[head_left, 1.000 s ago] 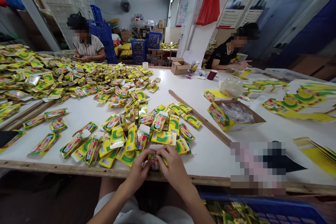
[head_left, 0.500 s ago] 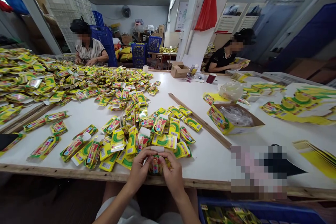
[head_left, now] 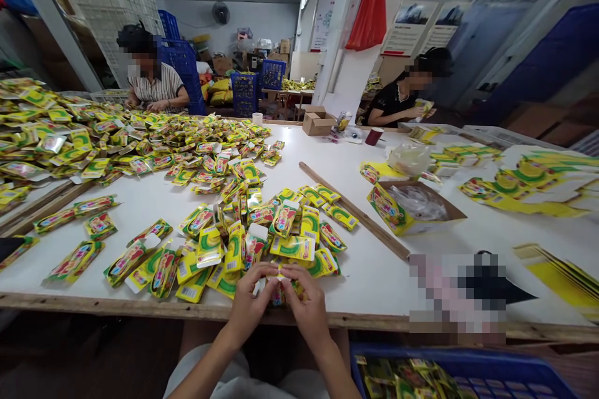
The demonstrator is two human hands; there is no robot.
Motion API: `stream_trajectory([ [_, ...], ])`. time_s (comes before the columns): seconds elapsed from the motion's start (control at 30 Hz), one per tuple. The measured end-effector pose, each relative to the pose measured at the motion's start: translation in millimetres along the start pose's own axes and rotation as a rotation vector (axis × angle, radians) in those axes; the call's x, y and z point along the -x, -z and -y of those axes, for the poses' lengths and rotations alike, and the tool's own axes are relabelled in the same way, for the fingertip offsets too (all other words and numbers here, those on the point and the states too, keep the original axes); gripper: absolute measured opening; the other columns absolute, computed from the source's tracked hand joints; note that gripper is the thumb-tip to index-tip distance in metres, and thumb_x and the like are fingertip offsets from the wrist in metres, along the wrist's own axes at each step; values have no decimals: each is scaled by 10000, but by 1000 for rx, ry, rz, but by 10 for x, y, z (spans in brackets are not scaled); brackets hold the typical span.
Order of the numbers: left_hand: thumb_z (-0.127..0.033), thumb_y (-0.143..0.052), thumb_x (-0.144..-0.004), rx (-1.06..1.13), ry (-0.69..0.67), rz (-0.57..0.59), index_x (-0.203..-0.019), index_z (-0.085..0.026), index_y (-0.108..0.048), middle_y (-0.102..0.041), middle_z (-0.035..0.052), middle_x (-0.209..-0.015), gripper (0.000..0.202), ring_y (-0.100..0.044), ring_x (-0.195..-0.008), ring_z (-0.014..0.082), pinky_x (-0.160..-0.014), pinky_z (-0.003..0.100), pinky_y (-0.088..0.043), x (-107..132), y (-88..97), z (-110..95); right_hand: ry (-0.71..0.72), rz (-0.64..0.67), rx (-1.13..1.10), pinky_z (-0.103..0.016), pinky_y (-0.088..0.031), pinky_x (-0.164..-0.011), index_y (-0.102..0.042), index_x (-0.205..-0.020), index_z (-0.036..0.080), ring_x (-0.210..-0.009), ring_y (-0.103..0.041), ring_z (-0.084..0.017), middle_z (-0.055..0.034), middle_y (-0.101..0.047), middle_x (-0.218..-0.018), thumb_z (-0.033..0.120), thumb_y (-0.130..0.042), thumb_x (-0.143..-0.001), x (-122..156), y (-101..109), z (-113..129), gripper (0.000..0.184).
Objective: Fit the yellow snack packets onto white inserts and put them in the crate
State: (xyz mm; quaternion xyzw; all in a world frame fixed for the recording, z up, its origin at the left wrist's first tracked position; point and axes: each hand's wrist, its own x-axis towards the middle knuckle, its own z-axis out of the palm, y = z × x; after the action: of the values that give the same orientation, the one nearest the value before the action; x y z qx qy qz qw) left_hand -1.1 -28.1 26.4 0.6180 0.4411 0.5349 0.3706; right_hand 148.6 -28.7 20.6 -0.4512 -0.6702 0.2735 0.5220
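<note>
The white flap that stood up behind the fingertips half a second ago no longer sticks up there; a scrap of yellow shows between the forefingers instead, with some white just by the thumbs. The thumbs have also come closer together, up at the end of the box (head_left: pixel 278 297). I take this to mean the flap has been bent over, and that the work in hand is now at closing this end; whether it is tucked in cannot be made out.

The left hand (head_left: pixel 253 294) and right hand (head_left: pixel 306 300) both grasp the box, thumbs on the near face and forefingers over the far end. Taking the stick (head_left: pixel 353 211) as landmark, the box is to the left of the stick's near end and nearer the wearer, by the front of the bench (head_left: pixel 374 287). Whether it rests on the bench or is lifted just off it cannot be told.

The box is small, and the hands cover most of it; the part in sight shows red or pink lettering with some green. Similar boxes lie in a heap (head_left: pixel 293 247) left of the stick, several with white flaps open.
</note>
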Motion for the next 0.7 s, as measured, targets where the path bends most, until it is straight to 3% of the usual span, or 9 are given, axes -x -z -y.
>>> stream_trajectory([
  [0.37,-340,-614,-840,12,97,-44,-879,-211,-672,-694,45,-854,147,-648,-810,209,-723,288,-517,-62,-20,72,-114,-38,31,-285,-506,-701,-654,-875,204,-785,-650,-200,-39,-695,-834,308,-572,-883,-117,-33,58,132],
  [0.53,-305,-621,-843,26,40,-35,-836,-221,-690,-691,43,-860,109,-649,-841,209,-765,301,-517,-56,8,92,-76,-32,2,-297,-509,-747,-656,-890,215,-832,-645,-197,-40,-689,-866,282,-560,-897,-81,-18,22,117],
  [0.7,-263,-603,-866,-26,-19,35,-930,-236,-720,-670,59,-933,135,-640,-919,214,-803,316,-517,39,67,133,-17,4,-34,-312,-514,-787,-665,-915,234,-880,-644,-198,-38,-687,-907,248,-563,-899,28,-61,-84,104],
])
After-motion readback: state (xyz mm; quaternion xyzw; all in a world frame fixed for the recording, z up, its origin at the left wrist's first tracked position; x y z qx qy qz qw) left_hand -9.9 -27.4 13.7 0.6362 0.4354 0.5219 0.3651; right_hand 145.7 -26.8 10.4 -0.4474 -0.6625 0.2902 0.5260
